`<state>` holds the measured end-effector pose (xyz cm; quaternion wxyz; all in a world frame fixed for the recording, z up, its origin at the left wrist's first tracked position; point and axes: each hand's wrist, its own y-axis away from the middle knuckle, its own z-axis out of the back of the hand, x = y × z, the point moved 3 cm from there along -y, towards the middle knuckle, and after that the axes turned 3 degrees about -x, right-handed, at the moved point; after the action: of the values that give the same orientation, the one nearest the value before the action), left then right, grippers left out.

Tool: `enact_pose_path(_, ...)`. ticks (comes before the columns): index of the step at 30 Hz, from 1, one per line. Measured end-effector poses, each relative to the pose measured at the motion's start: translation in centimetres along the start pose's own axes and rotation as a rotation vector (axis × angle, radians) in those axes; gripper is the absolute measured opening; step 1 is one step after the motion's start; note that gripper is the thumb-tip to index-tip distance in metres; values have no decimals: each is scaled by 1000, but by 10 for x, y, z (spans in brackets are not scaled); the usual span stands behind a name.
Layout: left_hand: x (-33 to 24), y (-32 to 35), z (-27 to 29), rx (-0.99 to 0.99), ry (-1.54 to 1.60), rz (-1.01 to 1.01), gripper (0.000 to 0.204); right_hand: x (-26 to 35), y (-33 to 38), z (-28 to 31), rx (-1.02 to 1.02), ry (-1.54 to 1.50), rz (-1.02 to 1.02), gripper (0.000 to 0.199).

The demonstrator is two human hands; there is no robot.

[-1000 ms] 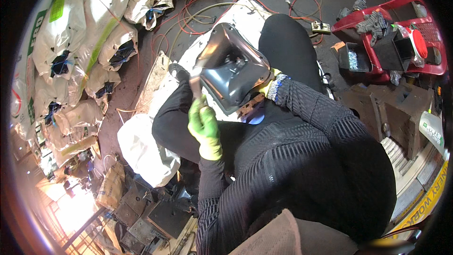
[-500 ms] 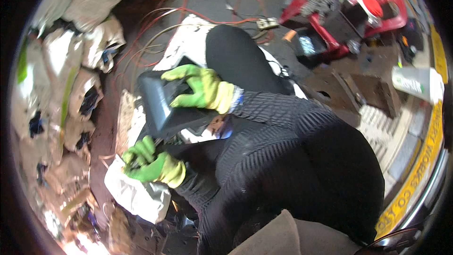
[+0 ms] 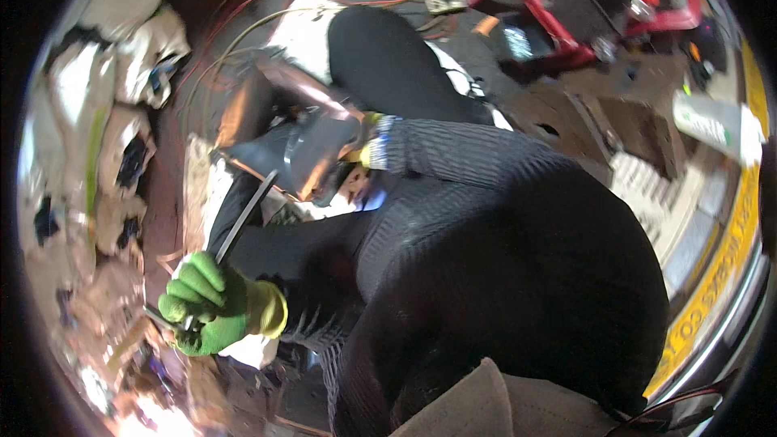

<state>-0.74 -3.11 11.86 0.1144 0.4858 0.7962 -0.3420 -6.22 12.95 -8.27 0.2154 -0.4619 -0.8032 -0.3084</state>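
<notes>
My left hand (image 3: 210,303), in a green glove with a yellow cuff, is closed around a thin metal rod (image 3: 247,218). One end of the rod reaches up to a dark, angular box-like piece (image 3: 312,150) with copper-coloured edges; whether they touch I cannot tell. A short bar end sticks out at the fist's other side. My right hand (image 3: 374,142) grips the piece from its right side; only the yellow cuff and part of the glove show, its fingers hidden behind it. Motion blurs the piece, which is tilted above my lap.
Torn brown and white sacks (image 3: 113,146) line the left. Orange and pale cables (image 3: 243,36) loop over the floor. A red plastic chair (image 3: 558,32) lies at the upper right with things on it, near rusty metal parts (image 3: 566,125) and a white container (image 3: 712,125).
The dark piece has been turned, now showing copper-coloured edges, and my right fingers have gone behind it. My left hand moved down and left; the rod in it now shows clearly.
</notes>
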Motion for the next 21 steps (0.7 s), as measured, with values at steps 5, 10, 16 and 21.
enact_pose_path(5, -11, -9, 10, 186, -164, 26, 42, -20, 15, 21, 116, -65, -45, 48)
enact_pose_path(10, 84, 9, 15, 263, -840, -109, 27, -23, 11, 22, 146, -52, -52, 48)
enact_pose_path(16, 61, -18, -13, 125, -561, 46, 30, -19, 9, 26, 166, -31, -50, 49)
enact_pose_path(21, 63, -24, 0, -393, -600, -50, 42, -17, 9, 24, 174, -23, -48, 49)
